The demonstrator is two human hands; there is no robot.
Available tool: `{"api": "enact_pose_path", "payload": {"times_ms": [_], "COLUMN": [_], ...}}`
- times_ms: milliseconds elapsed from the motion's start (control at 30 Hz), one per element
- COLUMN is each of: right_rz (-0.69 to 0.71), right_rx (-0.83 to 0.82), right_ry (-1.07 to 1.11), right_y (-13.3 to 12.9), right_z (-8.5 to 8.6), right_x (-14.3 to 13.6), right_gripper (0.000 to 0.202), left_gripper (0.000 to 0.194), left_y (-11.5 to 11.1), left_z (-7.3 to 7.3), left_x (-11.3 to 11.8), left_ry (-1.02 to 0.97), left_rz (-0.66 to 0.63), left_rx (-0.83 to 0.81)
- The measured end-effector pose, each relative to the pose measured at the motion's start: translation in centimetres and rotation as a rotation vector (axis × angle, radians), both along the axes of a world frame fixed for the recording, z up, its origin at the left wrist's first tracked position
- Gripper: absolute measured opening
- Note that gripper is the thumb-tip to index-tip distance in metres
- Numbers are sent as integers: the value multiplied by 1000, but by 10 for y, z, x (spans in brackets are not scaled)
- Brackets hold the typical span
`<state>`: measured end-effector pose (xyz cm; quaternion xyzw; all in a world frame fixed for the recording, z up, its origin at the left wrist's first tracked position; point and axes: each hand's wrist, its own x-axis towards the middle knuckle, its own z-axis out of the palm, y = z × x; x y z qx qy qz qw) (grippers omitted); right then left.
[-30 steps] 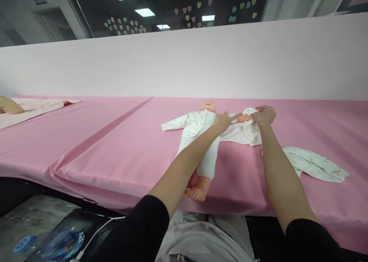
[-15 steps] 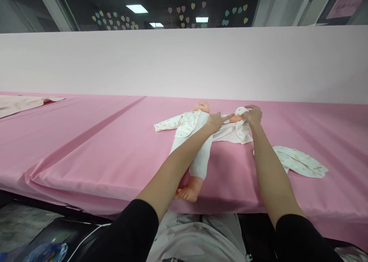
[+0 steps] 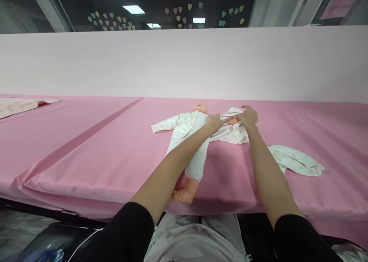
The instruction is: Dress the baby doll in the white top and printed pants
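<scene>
A baby doll (image 3: 189, 170) lies on its back, head toward the wall, in white leggings with one bare foot showing. One of its arms is inside a sleeve of the patterned white baby shirt (image 3: 181, 126); the rest of the shirt spreads to the right. My left hand (image 3: 215, 123) crosses the doll's body and is closed at the shirt by the other arm, its grip partly hidden. My right hand (image 3: 248, 117) pinches the shirt's edge beside the doll's bare hand (image 3: 233, 120).
Patterned baby pants (image 3: 299, 161) lie to the right of my right forearm. A pink sheet (image 3: 94, 150) with folds covers the table up to a white wall (image 3: 172, 62). A pale cloth (image 3: 23, 105) lies at the far left.
My right hand has drawn slightly nearer to my left. The shirt cloth above the doll's arm now stretches between my hands, where it was bunched at the doll's hand.
</scene>
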<state>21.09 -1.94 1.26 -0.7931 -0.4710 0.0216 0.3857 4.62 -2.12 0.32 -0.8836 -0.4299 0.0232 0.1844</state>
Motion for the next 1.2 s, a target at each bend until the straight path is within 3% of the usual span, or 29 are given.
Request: {"api": "enact_pose_path", "payload": {"times_ms": [167, 300, 367, 567, 700, 1200], "right_rz": [89, 96, 80, 102, 112, 144], "right_rx": [-22, -55, -41, -51, -149, -368], "right_ry": [-51, -82, -102, -162, -138, -270], "right_y": [3, 4, 3, 1, 1, -6], "right_z": [-4, -2, 0, 3, 3, 19], "right_x": [7, 11, 12, 14, 16, 3], "right_gripper": [55, 47, 43, 28, 24, 36], "left_gripper": [63, 55, 50, 46, 46, 50], "left_y": [-1, 5, 8, 12, 11, 9], "left_z": [-4, -8, -8, -8, -8, -14], "left_x": [-2, -2, -1, 2, 3, 9], "left_ry": [-49, -188, -222, -268, -269, -287], "left_rz": [-65, -320, -364, -277, -255, -184], "left_rx": [27, 13, -36, -103, -109, -48]}}
